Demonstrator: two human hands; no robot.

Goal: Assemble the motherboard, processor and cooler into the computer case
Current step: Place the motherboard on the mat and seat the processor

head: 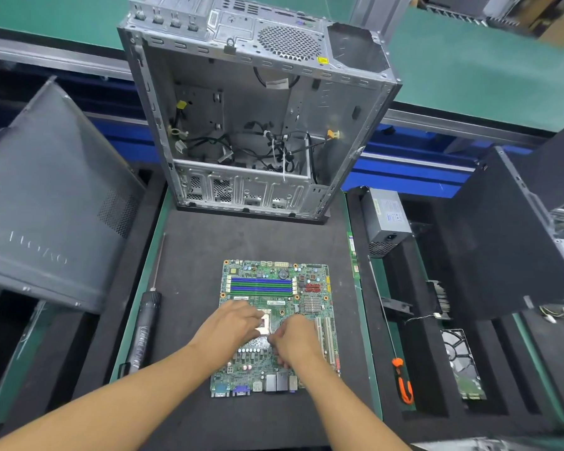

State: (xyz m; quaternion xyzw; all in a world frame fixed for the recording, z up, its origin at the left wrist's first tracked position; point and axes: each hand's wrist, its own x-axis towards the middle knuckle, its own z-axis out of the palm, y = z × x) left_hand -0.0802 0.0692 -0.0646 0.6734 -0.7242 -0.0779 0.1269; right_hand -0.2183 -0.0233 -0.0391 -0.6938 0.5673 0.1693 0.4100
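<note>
One motherboard (275, 289) lies on the mat (192, 255) before the case (258, 187), my left hand (232, 323) resting straight fingers on its socket (266, 321), my right hand (295, 340) curled beside, whether gripping anything I cannot tell.

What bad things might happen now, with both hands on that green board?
1. The left hand and right hand both work at the socket on the motherboard. A slip or too hard a push there might damage its delicate contacts.
2. Loose cables lie inside the case. They may get trapped under the board later.
</note>
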